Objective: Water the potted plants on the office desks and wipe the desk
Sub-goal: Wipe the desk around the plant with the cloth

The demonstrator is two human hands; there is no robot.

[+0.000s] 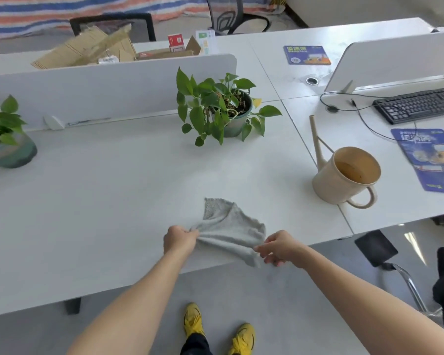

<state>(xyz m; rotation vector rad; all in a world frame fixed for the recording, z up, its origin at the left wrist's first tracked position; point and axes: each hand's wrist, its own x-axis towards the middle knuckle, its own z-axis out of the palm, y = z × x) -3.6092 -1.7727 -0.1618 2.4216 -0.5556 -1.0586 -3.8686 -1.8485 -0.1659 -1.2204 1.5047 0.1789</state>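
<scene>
An office of white desks split by low white dividers, grey floor below; the near worktop [100, 201] is mostly bare.

Seen from the head camera, a grey cloth [228, 226] lies at the front edge of the worktop, part of it flat on the surface and the near part lifted and stretched between both hands. The left hand [180, 238] is closed in a fist around one bunched corner. The right hand [277, 248] pinches the opposite edge between thumb and fingers, just past the worktop's edge. Held taut this way, the cloth looks to be getting spread or folded into a pad before wiping, though which of the two cannot be told.

A beige watering can [344, 175] stands upright to the right, well apart from the cloth, spout toward the dividers and handle toward the person; it seems set aside out of the wiping path. One plant [221, 108] sits near the divider [100, 83] at the back of the worktop, its leaves trailing over the pot. A second plant [5, 134] stands at the far left edge. Both are clear of the open middle, which leaves a wide strip free to wipe.

Whether the plants are watered cannot be read from the soil. A keyboard [418, 103] and a blue pad [431, 160] lie on the next desk to the right.
</scene>
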